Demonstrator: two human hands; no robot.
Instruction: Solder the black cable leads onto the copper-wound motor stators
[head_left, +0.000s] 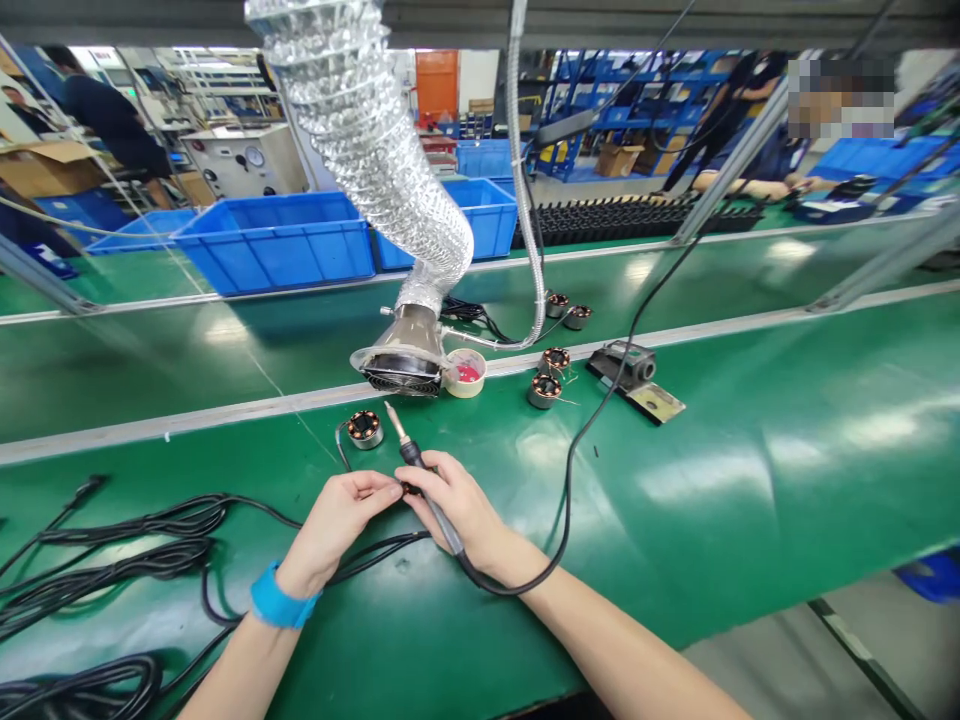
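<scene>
The right hand's (469, 515) grip is wrapped around a soldering iron (412, 456), its long axis slanting forward and left, tip just right of a copper coil (365, 430) on the table (720, 490). The left hand (337, 515), pinching a small dark piece (409, 489), is nearer the coil, which lies beyond its fingertips.

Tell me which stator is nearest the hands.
The lone stator just left of the iron tip; the other four stand in two pairs, farther right and back.

Head-worn view, forward and down, hands (335, 515) near
</scene>
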